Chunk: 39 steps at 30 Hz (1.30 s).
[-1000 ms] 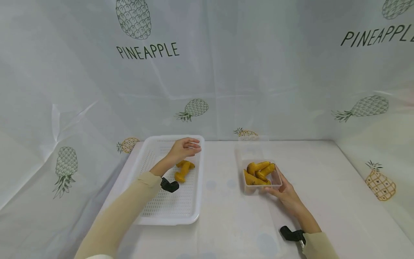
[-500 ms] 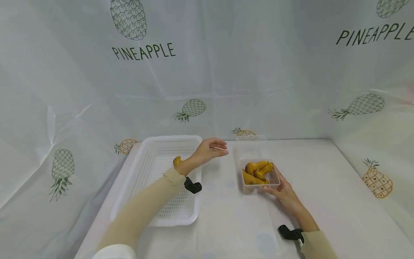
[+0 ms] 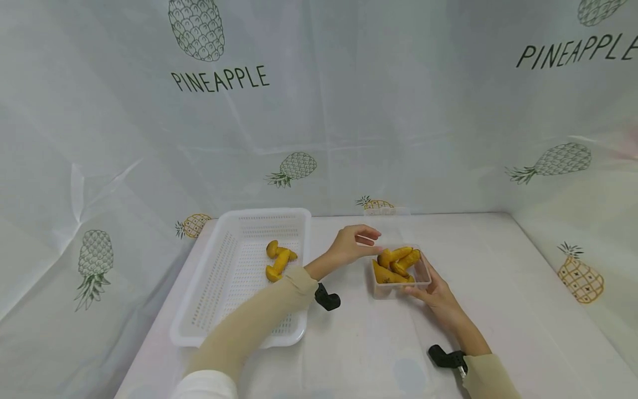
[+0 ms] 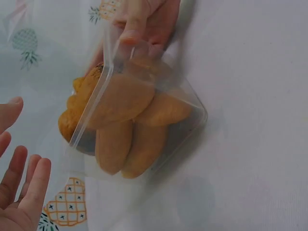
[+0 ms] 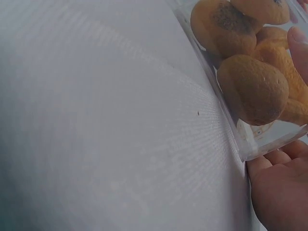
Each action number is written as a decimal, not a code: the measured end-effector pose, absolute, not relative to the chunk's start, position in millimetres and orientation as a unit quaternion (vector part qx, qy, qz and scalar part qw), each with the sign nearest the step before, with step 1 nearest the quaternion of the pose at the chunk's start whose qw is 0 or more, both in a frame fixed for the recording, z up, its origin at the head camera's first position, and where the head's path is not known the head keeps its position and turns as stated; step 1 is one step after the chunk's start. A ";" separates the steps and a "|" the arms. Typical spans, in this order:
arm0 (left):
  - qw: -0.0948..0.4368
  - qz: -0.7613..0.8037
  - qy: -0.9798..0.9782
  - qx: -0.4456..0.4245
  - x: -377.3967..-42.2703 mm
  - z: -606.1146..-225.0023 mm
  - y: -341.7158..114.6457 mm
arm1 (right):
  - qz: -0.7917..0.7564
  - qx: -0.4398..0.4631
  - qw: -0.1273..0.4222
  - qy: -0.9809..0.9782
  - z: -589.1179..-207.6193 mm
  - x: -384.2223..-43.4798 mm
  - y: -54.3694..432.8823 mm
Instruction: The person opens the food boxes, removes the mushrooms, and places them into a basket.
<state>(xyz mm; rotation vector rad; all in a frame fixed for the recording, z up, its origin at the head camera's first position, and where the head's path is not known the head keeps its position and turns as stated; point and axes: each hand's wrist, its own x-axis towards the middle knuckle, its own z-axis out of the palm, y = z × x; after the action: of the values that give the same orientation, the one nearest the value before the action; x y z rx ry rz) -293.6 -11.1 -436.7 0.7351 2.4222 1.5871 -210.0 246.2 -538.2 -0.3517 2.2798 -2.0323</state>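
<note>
A clear plastic box holds several yellow-brown mushrooms. My right hand grips its right side, with the thumb near the front wall; the left wrist view shows the box tilted to that camera, mushrooms visible through the wall. My left hand hovers just left of the box's back corner. Its fingers are spread with nothing between them. Two more mushrooms lie in a white perforated basket on the left, partly crossed by my left sleeve.
Behind the box stretches a thin clear lid, flipped back toward the curtain. A pineapple-print curtain closes off the back and sides of the white-covered table. Black camera mounts protrude from both wrists.
My left hand has moved right, from over the basket to beside the box, uncovering the basket's mushrooms. The right hand and the box have stayed in place.
</note>
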 end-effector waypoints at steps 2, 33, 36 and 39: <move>0.080 0.533 0.804 0.251 -292.8 -440.2 -4.7 | -0.659 -0.115 0.032 0.743 -538.2 -209.8 246.5; 0.085 0.488 0.811 0.312 -297.2 -461.2 18.5 | -0.638 -0.101 0.032 0.762 -539.0 -207.8 247.3; 0.083 0.486 0.812 0.312 -298.2 -462.4 19.1 | -0.639 -0.100 0.031 0.762 -538.5 -207.2 246.9; 0.073 0.477 0.819 0.312 -297.8 -463.1 18.9 | -0.641 -0.103 0.035 0.760 -538.6 -206.9 245.8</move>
<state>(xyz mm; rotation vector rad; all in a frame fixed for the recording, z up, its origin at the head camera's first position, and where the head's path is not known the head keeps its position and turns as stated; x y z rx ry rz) -297.8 18.9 -463.1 0.9360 2.4585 1.4319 -206.9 245.8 -538.6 -0.3175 2.3348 -1.9707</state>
